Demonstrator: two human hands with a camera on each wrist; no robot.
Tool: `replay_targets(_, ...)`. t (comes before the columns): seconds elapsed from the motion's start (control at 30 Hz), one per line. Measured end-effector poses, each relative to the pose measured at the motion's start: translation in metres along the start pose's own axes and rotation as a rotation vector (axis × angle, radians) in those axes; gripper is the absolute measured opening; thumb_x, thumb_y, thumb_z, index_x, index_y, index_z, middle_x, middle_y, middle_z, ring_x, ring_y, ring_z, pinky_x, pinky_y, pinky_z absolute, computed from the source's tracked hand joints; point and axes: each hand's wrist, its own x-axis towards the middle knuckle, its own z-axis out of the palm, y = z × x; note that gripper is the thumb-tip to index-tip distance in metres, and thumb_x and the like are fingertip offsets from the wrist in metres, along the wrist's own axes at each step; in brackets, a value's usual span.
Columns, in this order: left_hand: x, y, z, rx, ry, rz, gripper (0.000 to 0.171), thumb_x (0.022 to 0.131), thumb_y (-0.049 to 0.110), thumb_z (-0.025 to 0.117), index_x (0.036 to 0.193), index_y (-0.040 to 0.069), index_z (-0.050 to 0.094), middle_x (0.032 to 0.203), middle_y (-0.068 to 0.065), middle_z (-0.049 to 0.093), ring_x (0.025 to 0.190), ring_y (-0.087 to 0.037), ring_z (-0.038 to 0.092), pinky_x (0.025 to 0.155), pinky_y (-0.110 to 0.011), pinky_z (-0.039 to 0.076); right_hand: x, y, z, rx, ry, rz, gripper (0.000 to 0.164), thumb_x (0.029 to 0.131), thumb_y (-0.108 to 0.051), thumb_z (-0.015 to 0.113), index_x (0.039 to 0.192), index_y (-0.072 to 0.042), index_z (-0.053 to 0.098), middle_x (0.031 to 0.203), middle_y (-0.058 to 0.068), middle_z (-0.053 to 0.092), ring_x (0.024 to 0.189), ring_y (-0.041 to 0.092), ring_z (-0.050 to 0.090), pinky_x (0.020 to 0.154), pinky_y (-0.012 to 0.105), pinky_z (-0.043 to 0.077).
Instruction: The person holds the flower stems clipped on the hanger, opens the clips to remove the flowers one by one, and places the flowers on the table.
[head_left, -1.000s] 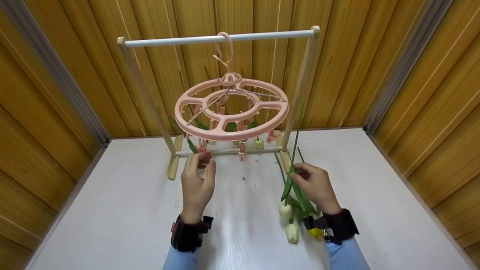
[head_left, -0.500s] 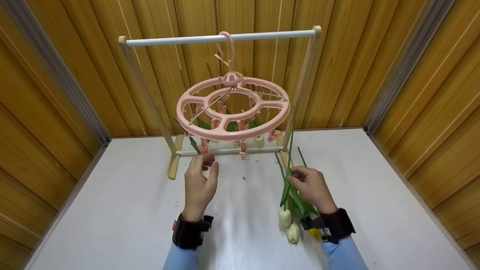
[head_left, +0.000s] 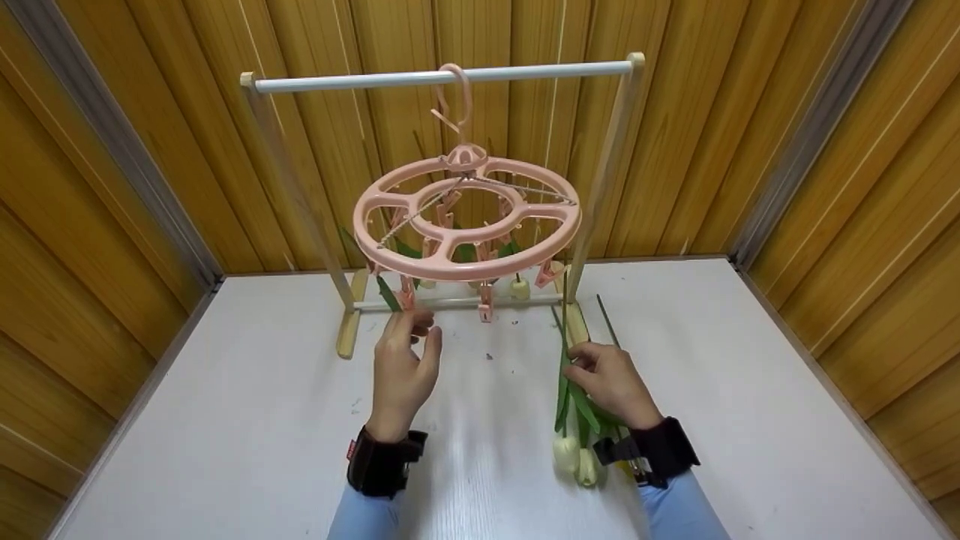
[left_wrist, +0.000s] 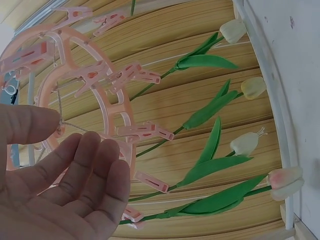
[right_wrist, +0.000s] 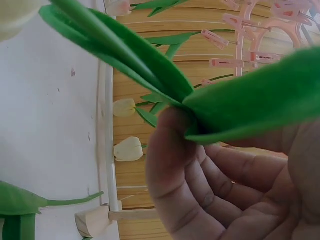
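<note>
My right hand pinches the stem of a white artificial tulip, bloom down and stem end up, over the right side of the table. In the right wrist view its green leaf spreads across the fingers. My left hand is raised below the front left of a pink round clip hanger, beside a hanging pink clip. The left wrist view shows its thumb and fingers apart, holding nothing. Behind it several tulips hang head down from clips, among them a pink-tinged white bloom.
The hanger hooks over the white bar of a wooden-legged stand. Under my right forearm lie another white tulip and a yellow bloom, mostly hidden by the wrist strap. Wood-patterned walls close in the white table behind and at both sides.
My right hand has moved left and slightly toward me, bringing the pinched tulip along. My left hand has drifted a little right and down from the clip.
</note>
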Motion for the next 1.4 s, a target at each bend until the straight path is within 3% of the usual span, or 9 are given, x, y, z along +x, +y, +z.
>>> replay_targets(0.2, 0.0, -0.001, 0.001, 0.0, -0.01, -0.011, 0.015, 0.095, 0.002, 0.069, 0.109, -0.002, 0.068, 0.099, -0.014, 0.066, 0.09, -0.027, 0.065, 0.079, -0.048, 0.057, 0.001, 0.002, 0.006, -0.064, 0.001, -0.031, 0.014, 0.09, -0.007, 0.074, 0.102, -0.001, 0.077, 0.081, 0.002, 0.072, 0.074, 0.016, 0.064, 0.068, 0.031, 0.051)
replay_targets(0.43, 0.0, -0.001, 0.002, 0.019, -0.013, -0.014, 0.016, 0.094, 0.0, 0.07, 0.109, -0.002, 0.068, 0.099, -0.014, 0.066, 0.09, -0.026, 0.065, 0.08, -0.044, 0.056, 0.0, 0.004, 0.014, -0.04, -0.058, -0.068, 0.015, 0.091, -0.007, 0.073, 0.103, 0.002, 0.076, 0.08, 0.004, 0.071, 0.072, 0.016, 0.062, 0.067, 0.031, 0.049)
replay_targets(0.7, 0.0, -0.002, 0.002, 0.014, -0.003, 0.009, 0.015, 0.093, -0.002, 0.069, 0.108, -0.003, 0.069, 0.098, -0.014, 0.067, 0.088, -0.027, 0.067, 0.076, -0.045, 0.056, 0.003, 0.005, 0.022, -0.053, -0.123, -0.035, 0.013, 0.091, -0.007, 0.072, 0.101, 0.001, 0.076, 0.082, 0.004, 0.07, 0.073, 0.014, 0.061, 0.067, 0.034, 0.051)
replay_targets(0.97, 0.0, -0.003, 0.002, 0.01, -0.001, 0.009, 0.016, 0.092, -0.003, 0.069, 0.108, -0.002, 0.068, 0.098, -0.015, 0.067, 0.088, -0.027, 0.067, 0.076, -0.046, 0.057, 0.003, 0.007, 0.028, -0.031, -0.186, 0.003, 0.017, 0.094, -0.008, 0.069, 0.106, 0.002, 0.073, 0.075, 0.002, 0.064, 0.063, 0.012, 0.054, 0.061, 0.032, 0.046)
replay_targets(1.4, -0.002, -0.004, 0.003, 0.023, -0.042, -0.01, 0.016, 0.091, -0.003, 0.07, 0.107, -0.002, 0.068, 0.098, -0.016, 0.067, 0.089, -0.03, 0.067, 0.079, -0.048, 0.057, 0.0, 0.009, 0.035, -0.064, -0.241, 0.013, 0.021, 0.087, -0.002, 0.064, 0.107, 0.003, 0.071, 0.077, 0.003, 0.064, 0.062, 0.013, 0.053, 0.059, 0.031, 0.044)
